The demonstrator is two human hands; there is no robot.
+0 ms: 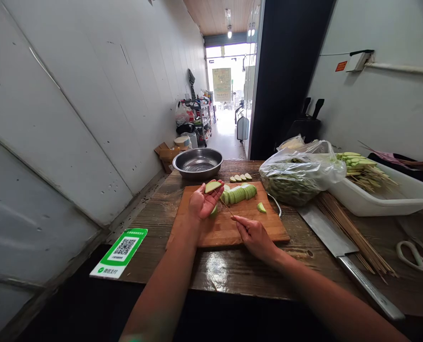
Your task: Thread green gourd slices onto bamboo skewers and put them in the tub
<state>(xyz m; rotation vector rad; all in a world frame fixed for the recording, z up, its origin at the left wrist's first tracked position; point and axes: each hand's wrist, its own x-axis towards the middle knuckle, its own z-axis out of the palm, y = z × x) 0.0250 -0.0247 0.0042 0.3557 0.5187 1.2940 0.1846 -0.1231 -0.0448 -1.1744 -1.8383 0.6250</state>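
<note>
My left hand (203, 202) is turned palm up and holds a pale green zucchini slice (213, 186) along its fingers. In my right hand (256, 236) a thin wooden skewer (227, 208) is pinched, its far end pointing up and left toward the left hand. Both hands are over a wooden cutting board (204, 235). Just past them, a row of sliced zucchini (238, 194) leans together on the board. One small end piece (261, 207) lies apart at the right, and another piece shows partly behind my left hand. Several slices (240, 177) rest by the board's far edge.
A steel basin (198, 163) stands behind the board. To the right are a plastic bag of greens (296, 175), a cleaver (327, 230), a bundle of skewers (353, 232), scissors (410, 256) and a white tray (385, 204) with skewered slices (361, 168). A QR-code card (120, 251) lies left.
</note>
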